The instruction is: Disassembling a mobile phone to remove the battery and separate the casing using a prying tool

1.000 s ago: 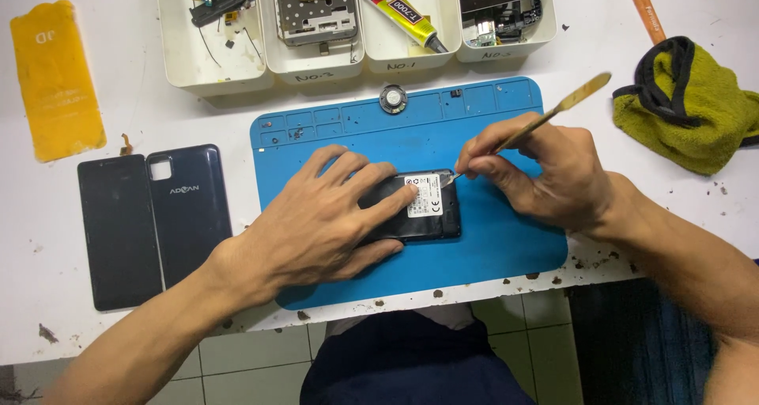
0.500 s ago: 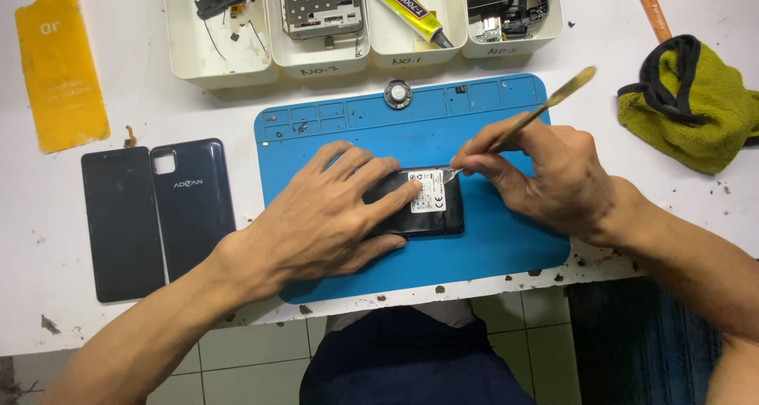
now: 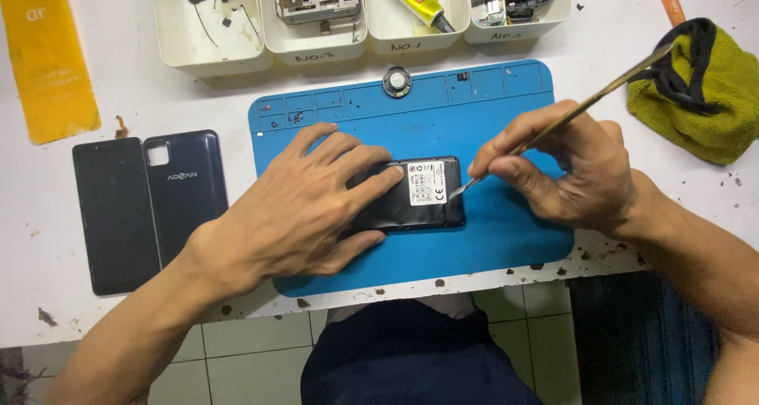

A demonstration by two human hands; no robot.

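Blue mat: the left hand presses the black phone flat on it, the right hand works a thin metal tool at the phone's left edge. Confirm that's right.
Not quite. The head view shows the right hand working the thin metal tool at the right edge of the black phone, not the left. The left hand does press it flat on the blue mat.

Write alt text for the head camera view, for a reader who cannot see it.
A left hand presses a black phone flat on a blue work mat while the right hand works a thin metal pry tool at the phone's right edge. White parts trays line the table's far side.
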